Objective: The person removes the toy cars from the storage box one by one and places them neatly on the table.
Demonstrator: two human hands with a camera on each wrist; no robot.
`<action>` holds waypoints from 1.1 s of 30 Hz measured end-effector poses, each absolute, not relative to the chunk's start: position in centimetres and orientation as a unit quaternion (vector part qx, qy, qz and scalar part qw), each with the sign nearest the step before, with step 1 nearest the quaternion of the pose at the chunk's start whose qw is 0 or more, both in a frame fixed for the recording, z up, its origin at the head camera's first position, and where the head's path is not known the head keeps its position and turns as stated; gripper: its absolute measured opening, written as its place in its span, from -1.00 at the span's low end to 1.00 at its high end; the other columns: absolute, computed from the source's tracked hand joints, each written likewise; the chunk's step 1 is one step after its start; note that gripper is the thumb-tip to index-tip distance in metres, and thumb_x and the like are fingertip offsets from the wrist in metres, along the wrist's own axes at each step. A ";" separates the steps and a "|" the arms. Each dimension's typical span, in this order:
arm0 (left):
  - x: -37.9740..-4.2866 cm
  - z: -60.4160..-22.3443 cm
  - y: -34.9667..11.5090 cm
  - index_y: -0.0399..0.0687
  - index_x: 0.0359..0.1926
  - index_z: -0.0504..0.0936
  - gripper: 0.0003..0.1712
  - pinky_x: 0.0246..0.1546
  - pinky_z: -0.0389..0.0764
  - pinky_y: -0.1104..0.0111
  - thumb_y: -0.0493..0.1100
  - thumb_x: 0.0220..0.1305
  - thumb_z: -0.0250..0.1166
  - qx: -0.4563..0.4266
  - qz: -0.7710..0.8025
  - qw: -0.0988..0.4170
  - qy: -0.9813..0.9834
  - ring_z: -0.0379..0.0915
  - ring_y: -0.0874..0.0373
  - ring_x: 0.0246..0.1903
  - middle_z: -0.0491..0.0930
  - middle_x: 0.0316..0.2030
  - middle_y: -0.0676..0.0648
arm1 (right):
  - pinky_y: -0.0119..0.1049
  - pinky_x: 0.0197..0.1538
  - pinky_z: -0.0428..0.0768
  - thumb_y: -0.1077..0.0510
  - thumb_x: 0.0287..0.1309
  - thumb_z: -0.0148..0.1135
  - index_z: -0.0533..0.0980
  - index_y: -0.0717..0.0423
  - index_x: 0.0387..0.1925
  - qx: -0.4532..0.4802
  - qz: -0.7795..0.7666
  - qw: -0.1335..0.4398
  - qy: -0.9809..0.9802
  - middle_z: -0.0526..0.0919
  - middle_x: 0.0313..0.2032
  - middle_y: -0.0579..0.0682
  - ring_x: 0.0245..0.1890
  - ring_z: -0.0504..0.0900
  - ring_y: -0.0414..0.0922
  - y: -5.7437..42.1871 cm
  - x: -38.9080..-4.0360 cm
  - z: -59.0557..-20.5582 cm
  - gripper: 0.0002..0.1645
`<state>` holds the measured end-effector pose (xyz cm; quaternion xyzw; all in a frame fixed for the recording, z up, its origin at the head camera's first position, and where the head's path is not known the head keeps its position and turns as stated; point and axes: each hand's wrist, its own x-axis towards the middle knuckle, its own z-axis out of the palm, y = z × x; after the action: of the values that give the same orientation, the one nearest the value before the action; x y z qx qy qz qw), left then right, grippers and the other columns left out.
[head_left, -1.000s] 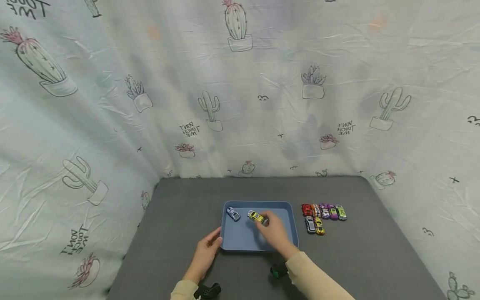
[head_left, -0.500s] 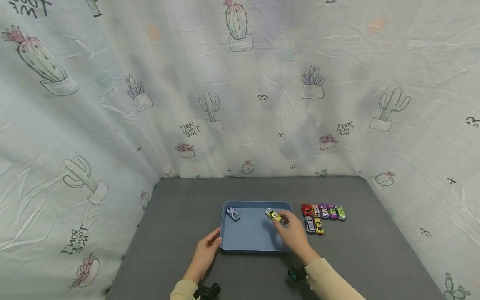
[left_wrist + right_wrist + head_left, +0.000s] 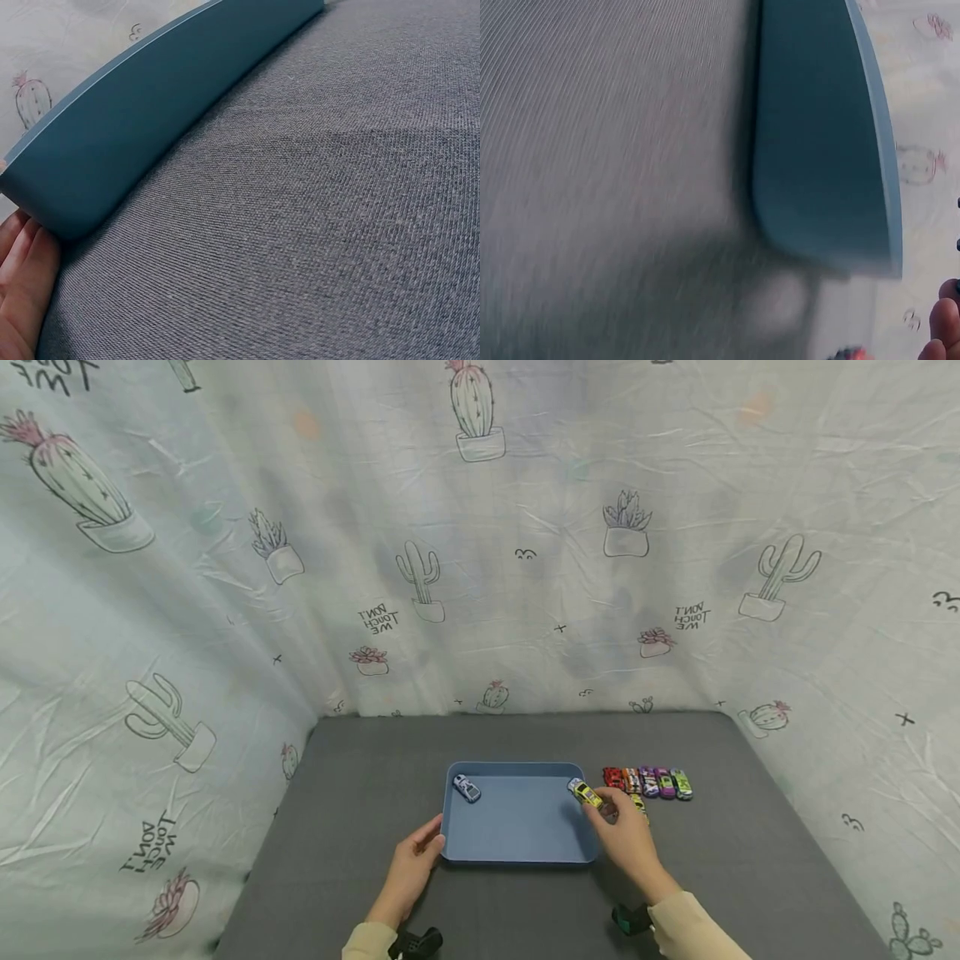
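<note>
My right hand [image 3: 628, 837] pinches a yellow and silver toy car [image 3: 585, 792] above the right rim of a blue tray [image 3: 517, 853]. Only some fingertips [image 3: 946, 322] of that hand show in the right wrist view, at the lower right edge; the car is barely seen there. A silver-blue toy car [image 3: 467, 788] lies in the tray's far left corner. Low on the left, my left hand [image 3: 408, 868] holds the tray by its near left corner. Its fingers [image 3: 30, 281] touch the outer wall in the left wrist view.
Right of the tray, several toy cars stand side by side, among them a red one [image 3: 613, 778], a purple one [image 3: 665, 782] and a green one [image 3: 682, 784]. My right hand partly hides the nearer row. Grey cloth [image 3: 360, 777] covers the table; a cactus-print curtain [image 3: 525, 610] hangs behind.
My right hand has carried the yellow toy car rightward, from the middle of the tray to its right rim. My left hand and the tray have stayed put.
</note>
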<state>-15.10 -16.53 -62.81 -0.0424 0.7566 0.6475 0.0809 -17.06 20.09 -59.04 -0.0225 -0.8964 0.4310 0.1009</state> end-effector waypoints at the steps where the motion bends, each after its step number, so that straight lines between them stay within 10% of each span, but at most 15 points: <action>1: -15.1 -62.8 -16.5 -0.01 0.36 0.39 -0.49 0.16 0.48 0.20 -0.10 0.44 0.15 -0.042 0.648 0.080 0.757 0.33 -0.05 0.24 0.42 0.26 -0.16 | -0.34 -0.44 0.48 -0.08 0.21 0.31 0.53 -0.01 -0.01 -0.028 0.431 0.102 -0.896 0.54 -0.29 -0.08 -0.32 0.46 -0.16 20.5 -17.0 -59.1 -0.61; 33: -15.2 -62.8 -16.6 0.03 0.38 0.37 -0.47 0.18 0.46 0.23 -0.07 0.43 0.15 -0.041 0.659 0.082 0.747 0.29 -0.05 0.27 0.39 0.28 -0.15 | -0.26 -0.37 0.48 -0.10 0.31 0.15 0.43 0.35 0.06 -0.240 0.427 0.111 -0.865 0.59 -0.17 0.28 -0.21 0.55 0.10 28.2 -15.6 -61.9 -0.42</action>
<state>-15.16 -16.57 -62.83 -0.0408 0.7469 0.6586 0.0818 -15.62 28.21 -61.89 -0.2403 -0.8648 0.4267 0.1107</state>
